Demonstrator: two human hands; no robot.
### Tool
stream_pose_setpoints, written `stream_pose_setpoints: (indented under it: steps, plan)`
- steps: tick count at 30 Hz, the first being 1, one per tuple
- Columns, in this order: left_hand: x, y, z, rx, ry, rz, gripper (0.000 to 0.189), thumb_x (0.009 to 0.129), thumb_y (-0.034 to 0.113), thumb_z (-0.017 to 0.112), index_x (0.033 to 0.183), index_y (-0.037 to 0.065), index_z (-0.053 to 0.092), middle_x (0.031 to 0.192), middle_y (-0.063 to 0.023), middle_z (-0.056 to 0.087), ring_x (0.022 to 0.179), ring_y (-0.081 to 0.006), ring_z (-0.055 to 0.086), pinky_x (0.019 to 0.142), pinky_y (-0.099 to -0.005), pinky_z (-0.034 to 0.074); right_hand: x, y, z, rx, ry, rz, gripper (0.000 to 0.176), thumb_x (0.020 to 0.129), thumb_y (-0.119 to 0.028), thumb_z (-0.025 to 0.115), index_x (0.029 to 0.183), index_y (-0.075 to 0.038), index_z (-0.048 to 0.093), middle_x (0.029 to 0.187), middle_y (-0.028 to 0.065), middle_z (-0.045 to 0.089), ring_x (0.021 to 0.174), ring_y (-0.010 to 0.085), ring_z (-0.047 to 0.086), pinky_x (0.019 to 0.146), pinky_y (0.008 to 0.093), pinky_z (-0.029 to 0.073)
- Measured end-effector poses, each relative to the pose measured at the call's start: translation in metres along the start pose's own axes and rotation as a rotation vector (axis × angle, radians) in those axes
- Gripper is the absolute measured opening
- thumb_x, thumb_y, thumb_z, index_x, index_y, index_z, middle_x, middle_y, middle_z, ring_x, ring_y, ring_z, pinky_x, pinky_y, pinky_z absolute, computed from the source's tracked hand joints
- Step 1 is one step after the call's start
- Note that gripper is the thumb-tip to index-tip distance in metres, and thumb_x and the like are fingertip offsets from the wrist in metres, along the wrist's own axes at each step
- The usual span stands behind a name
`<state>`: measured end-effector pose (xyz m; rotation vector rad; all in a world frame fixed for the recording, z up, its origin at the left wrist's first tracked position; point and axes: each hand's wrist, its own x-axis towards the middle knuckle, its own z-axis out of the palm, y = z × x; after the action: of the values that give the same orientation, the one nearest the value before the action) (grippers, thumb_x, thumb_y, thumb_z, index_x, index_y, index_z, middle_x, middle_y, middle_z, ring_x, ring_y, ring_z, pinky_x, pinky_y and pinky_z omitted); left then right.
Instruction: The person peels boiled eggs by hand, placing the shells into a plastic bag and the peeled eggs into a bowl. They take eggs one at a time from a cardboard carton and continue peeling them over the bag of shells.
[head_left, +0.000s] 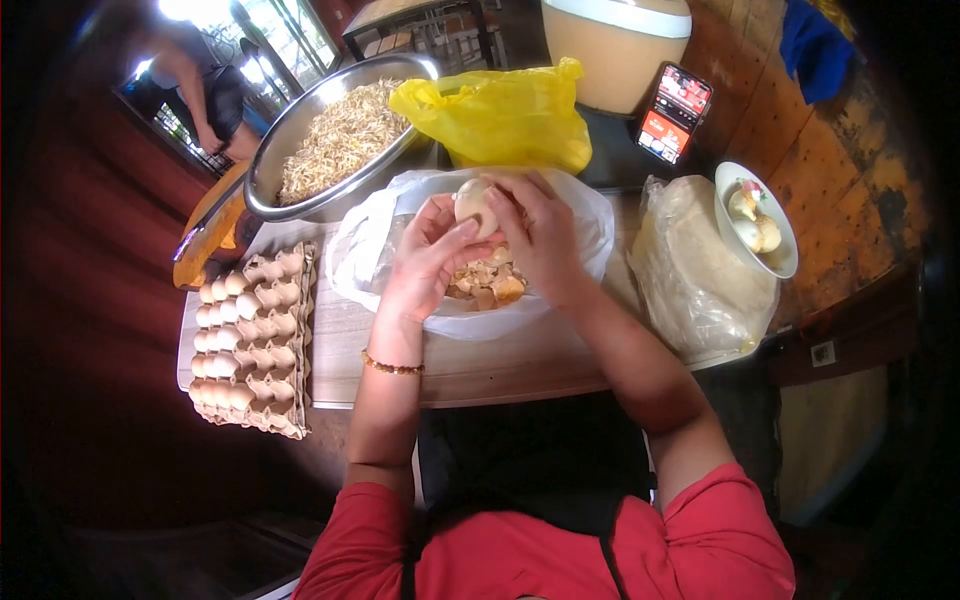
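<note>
A pale egg (474, 207) is held up between my two hands near the middle of the head view. My left hand (432, 250) grips it from the left, thumb across its lower side. The fingers of my right hand (540, 225) are bent against its right side. Whether any shell is still on the egg is hard to tell. Below my hands, a white plastic bag (580, 225) lies spread open on the table. Broken brown eggshells (490, 283) are heaped in it.
An egg tray (275, 327), partly filled with eggs, is at the left. Behind are a steel basin (265, 190) of bean sprouts (345, 135), a yellow bag (500, 115), a cooler (615, 55) and a phone (675, 113). A clear bag (700, 270) and a bowl (782, 255) stand right. Another person (195, 85) is far left.
</note>
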<state>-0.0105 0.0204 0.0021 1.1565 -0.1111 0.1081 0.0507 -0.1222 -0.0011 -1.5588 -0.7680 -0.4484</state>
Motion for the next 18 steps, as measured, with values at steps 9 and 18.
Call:
stream_pose_setpoints:
  steps: [9, 18]
  plan:
    - [-0.001, 0.004, -0.007, 0.043, 0.006, -0.009, 0.033, 0.091, 0.007, 0.057, 0.121, -0.003, 0.047, 0.106, -0.0154, 0.064, 0.087, -0.0249, 0.069, 0.073, -0.0283, 0.057, 0.000, 0.013, -0.001, -0.133, 0.042, -0.015, 0.012, 0.091, -0.008, 0.052, 0.096, 0.001, 0.058, 0.087, 0.0211, 0.057, 0.080, 0.0415, 0.055, 0.071, 0.0454, 0.045]
    - [-0.001, 0.007, -0.009, -0.100, -0.048, -0.044, 0.035, 0.096, 0.016, 0.051, 0.125, -0.003, 0.046, 0.108, -0.0157, 0.064, 0.092, -0.0247, 0.068, 0.068, -0.0249, 0.056, 0.000, 0.007, -0.004, -0.098, -0.022, -0.041, 0.016, 0.093, -0.012, 0.051, 0.101, 0.000, 0.059, 0.091, 0.0199, 0.059, 0.083, 0.0393, 0.058, 0.073, 0.0435, 0.047]
